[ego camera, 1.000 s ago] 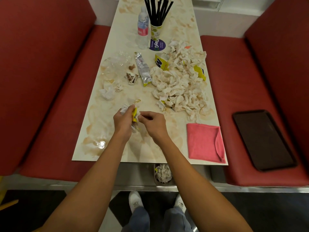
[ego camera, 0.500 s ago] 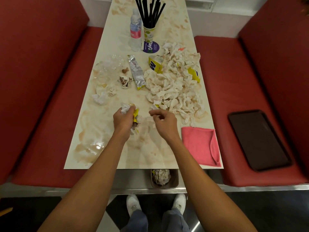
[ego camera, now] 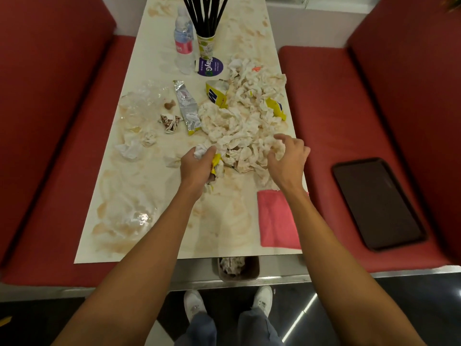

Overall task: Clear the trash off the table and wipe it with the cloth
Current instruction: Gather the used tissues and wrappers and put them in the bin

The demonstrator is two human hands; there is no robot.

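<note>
Trash wad (ego camera: 202,151) (tissue, yellow wrapper) being clenched by left hand (ego camera: 197,168) at napkin pile (ego camera: 244,126) near-left edge. Right hand (ego camera: 288,158) hovering over pile's near-right edge, fingers (ego camera: 280,138) spread, grasping nothing. Pink cloth (ego camera: 277,218) lying nearside of pile.

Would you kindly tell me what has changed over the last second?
The right hand drew away from the left hand and reached forward-right over the napkin pile, fingers spread, grip unclear. The left hand edged toward the pile, still gripping its wad of trash. The pink cloth stayed put.
</note>
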